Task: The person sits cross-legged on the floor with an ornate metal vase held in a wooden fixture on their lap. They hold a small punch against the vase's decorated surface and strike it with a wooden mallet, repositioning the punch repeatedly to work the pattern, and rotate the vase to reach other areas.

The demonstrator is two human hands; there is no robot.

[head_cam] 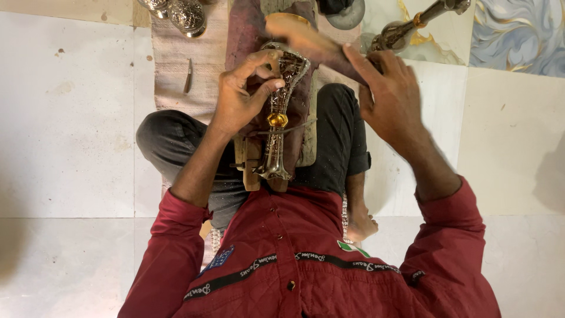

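Brass vase point(278, 112) on wooden block point(247, 162); loose tool point(188, 75), metal bowls point(187, 15) nearby.

Floor workshop; engraved brassware point(187, 14), chisel point(188, 75)

1. The wooden mallet point(306, 38) in the right hand point(385, 97) is blurred, so its shape is unclear.
2. The left hand point(241, 97) hides part of the engraved brass vase point(279, 112).
3. The top edge cuts off two silver pieces point(179, 12) and another brass vase point(412, 26).

Blue rectangular label point(220, 258) and small green-white-red label point(352, 248), both on red shirt point(306, 259)
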